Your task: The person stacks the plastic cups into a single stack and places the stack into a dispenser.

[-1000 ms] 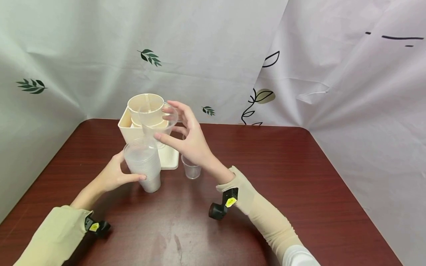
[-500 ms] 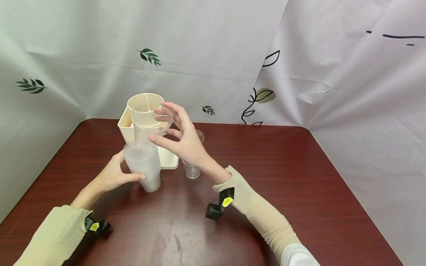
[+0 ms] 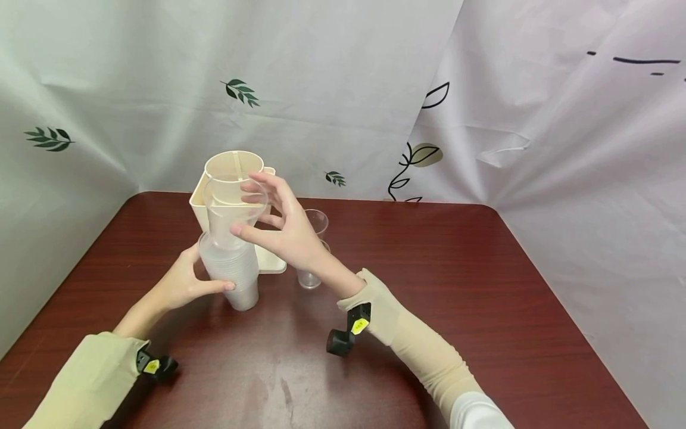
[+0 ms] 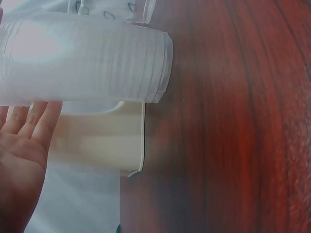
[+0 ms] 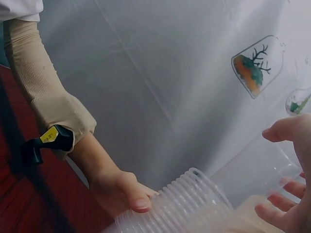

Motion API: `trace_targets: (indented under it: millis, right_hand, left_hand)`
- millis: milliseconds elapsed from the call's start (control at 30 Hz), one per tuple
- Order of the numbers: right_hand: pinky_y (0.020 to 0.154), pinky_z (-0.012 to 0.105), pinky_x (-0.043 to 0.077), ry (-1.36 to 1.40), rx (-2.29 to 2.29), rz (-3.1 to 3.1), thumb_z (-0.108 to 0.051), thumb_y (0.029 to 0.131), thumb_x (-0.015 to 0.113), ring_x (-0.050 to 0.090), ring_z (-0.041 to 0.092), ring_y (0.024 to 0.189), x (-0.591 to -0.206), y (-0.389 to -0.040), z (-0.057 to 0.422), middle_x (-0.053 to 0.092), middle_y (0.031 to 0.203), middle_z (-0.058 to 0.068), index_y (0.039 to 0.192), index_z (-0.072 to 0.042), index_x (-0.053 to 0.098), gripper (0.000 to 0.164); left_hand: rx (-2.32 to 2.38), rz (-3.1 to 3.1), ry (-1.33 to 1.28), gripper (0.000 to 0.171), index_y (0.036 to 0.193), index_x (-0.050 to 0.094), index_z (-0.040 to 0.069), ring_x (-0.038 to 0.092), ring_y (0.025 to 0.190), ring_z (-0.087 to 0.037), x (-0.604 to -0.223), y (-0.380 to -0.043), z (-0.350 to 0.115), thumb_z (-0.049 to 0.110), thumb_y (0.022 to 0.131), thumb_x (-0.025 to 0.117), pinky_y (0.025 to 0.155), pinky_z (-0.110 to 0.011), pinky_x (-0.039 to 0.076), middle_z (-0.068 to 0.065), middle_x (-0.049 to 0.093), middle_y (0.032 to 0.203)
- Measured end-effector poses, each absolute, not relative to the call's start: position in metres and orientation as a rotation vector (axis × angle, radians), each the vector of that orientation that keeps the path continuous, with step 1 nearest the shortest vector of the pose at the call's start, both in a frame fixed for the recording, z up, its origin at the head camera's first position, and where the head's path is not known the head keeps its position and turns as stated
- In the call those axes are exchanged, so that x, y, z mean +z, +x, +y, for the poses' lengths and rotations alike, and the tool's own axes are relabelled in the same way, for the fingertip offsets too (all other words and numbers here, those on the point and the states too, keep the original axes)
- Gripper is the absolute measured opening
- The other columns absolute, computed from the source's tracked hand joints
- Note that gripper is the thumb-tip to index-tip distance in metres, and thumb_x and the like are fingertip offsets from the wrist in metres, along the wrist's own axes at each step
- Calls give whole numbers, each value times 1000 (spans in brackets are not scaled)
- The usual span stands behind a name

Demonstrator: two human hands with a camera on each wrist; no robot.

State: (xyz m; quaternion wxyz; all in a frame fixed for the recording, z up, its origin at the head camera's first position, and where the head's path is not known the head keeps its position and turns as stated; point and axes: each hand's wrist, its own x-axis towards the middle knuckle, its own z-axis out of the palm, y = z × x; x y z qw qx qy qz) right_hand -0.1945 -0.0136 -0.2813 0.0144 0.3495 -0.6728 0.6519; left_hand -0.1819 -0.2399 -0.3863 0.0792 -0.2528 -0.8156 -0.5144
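In the head view my left hand [image 3: 184,283] grips a nested stack of clear plastic cups [image 3: 231,268], thumb in front. The stack leans slightly. My right hand [image 3: 292,235] holds a single clear plastic cup [image 3: 222,217] by its upper part, thumb on the near side and fingers on the far side. That cup's lower end is at the mouth of the stack, seemingly just inside it. The left wrist view shows the stack [image 4: 97,63] sideways above the left palm [image 4: 22,160]. From the right wrist, the single cup [image 5: 257,167] appears faint beside the right fingers.
Behind the cups stands a cream plastic holder [image 3: 199,205] with a round cream container [image 3: 234,162] on top. Clear cups [image 3: 317,220] stand on the dark red table [image 3: 429,286] behind the right wrist, partly hidden. A patterned white curtain [image 3: 343,101] hangs behind the table.
My right hand has moved left and slightly down, bringing the single cup from above right of the stack to its mouth. The left hand and the stack have stayed in place.
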Motion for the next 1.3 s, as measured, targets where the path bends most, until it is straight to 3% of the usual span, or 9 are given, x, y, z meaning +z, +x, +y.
trace_targets:
  millis: [733,1300]
  right_hand:
    - [96,20,49,1060,1948,-2250,-7,82,74,56,12,119,-293,-198,-20,50,136,11,142,-16,37,71]
    - [96,17,47,1045,1895,-2291,-8,81,75,53,5,115,-301,-199,-24,54,131,9,141,-13,42,69]
  left_hand:
    - [-1574,-2423,-767,78,135,45,7,55,103,6,-390,-181,-240,-9,67,79,88,-8,42,23,57,115]
    - [-1560,-2452,-778,82,140,40,8,56,104,7,-388,-182,-241,-7,69,79,86,-8,44,24,55,119]
